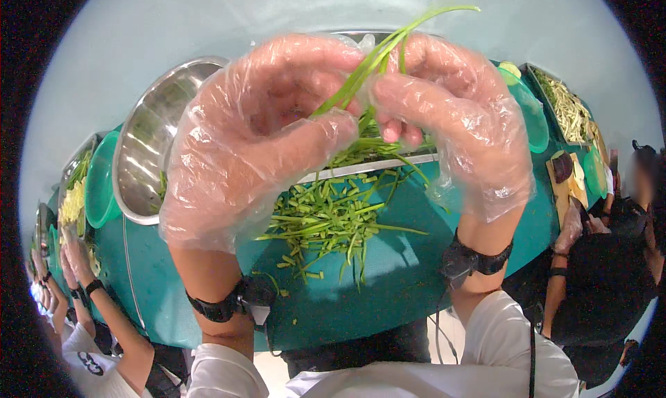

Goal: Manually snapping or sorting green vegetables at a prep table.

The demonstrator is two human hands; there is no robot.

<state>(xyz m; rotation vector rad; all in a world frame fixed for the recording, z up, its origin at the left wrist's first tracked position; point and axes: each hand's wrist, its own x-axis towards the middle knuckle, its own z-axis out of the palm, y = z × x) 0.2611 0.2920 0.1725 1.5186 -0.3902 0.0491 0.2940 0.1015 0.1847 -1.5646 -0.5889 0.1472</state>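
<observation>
Both my hands wear clear plastic gloves and are raised close to the camera. My left hand (250,134) and my right hand (451,113) pinch the same thin green stalks (388,44) between their fingertips; the long leaves stick up and to the right. Below the hands a pile of cut green stalk pieces (326,221) lies on the teal table (388,287). A metal tray (361,167) with more greens sits behind the pile, mostly hidden by my hands.
A large steel bowl (149,141) stands at the left, with a green plastic bowl (100,183) beside it. Another person's hands (73,266) work at the lower left. At the right a person (610,259) stands by a cutting board (565,183) and a tray of pale strips (569,110).
</observation>
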